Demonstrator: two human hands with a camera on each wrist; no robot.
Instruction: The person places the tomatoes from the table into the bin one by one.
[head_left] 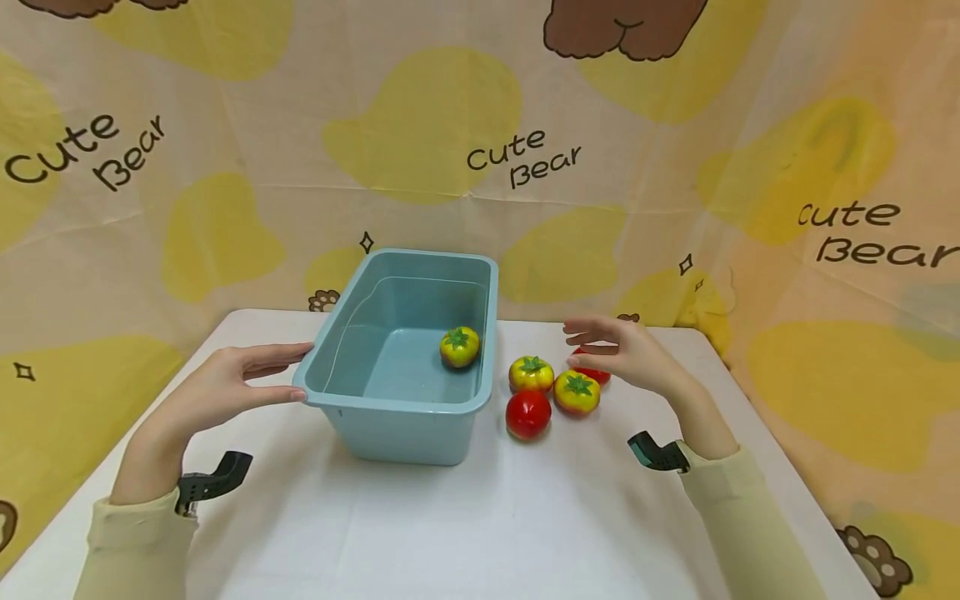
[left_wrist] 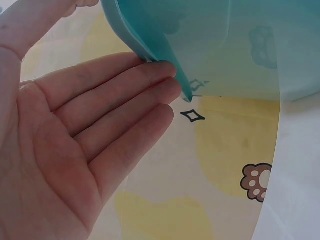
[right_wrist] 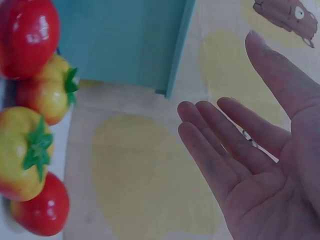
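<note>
My left hand (head_left: 217,385) touches the left rim of a light blue plastic bin (head_left: 405,407), fingers straight and thumb at the near corner. In the left wrist view its fingertips (left_wrist: 167,70) lie against the rim. Inside the bin, near its right wall, sits a yellow tomato-like fruit (head_left: 459,347) with a green leafy top. My right hand (head_left: 626,354) hovers with loosely extended fingers over the fruit to the bin's right, partly covering a red fruit (head_left: 600,375). Beside that lie two yellow fruits (head_left: 577,393) and a shiny red one (head_left: 528,415). The right palm (right_wrist: 265,195) holds nothing.
Everything stands on a white table (head_left: 450,533). A patterned cloth (head_left: 420,125) with "Cute Bear" lettering hangs behind the table and along its sides. Each wrist wears a black band (head_left: 213,479).
</note>
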